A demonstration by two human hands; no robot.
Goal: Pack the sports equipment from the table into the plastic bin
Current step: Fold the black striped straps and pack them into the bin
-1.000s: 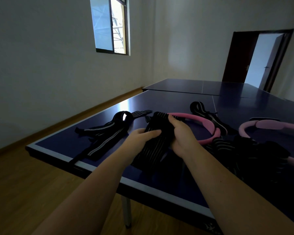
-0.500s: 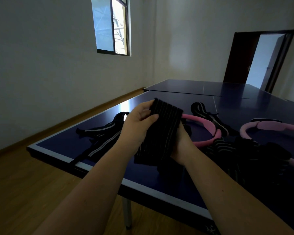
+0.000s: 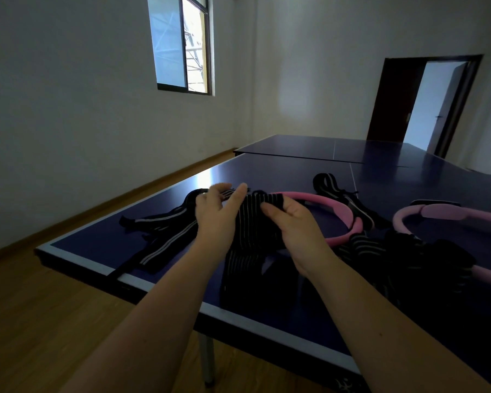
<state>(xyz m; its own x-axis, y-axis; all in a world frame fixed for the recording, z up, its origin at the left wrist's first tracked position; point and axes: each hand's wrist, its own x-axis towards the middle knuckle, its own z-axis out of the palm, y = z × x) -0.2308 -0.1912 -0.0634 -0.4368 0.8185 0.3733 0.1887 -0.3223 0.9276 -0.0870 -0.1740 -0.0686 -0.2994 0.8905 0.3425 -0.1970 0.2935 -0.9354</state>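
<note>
Two hands: both work one black ribbed wrap (image 3: 250,236) above the near edge of the tabletop (image 3: 267,171).
Left hand (image 3: 214,219): fingers nearly straight and blurred, thumb lying along the wrap's 9 o'clock edge. It touches the wrap rather than gripping it.
Right hand (image 3: 298,225): thumb in front and fingers behind, pinching the wrap's top edge at its 1 o'clock corner.
Wrap place: lifted at the top, with the lower end drooping toward the tabletop's near edge. Whether that end rests there is lost in shadow.
Wrap axis: long axis and ribs run from 12 to 6 o'clock, with the held end pointing away from the person.
Step, as I judge it: folding or rolling the wrap into a compact bundle for packing.
Doing it well: keep the right pinch firm, bring the left hand under the loose tail, fold along the ribs, and lift clear before carrying.
Neighbours: a pink ring (image 3: 343,211) touches or lies just behind the wrap at 3 o'clock, and striped straps (image 3: 159,225) lie at 9 o'clock. Avoid snagging either.
Bin: not in view.
</note>
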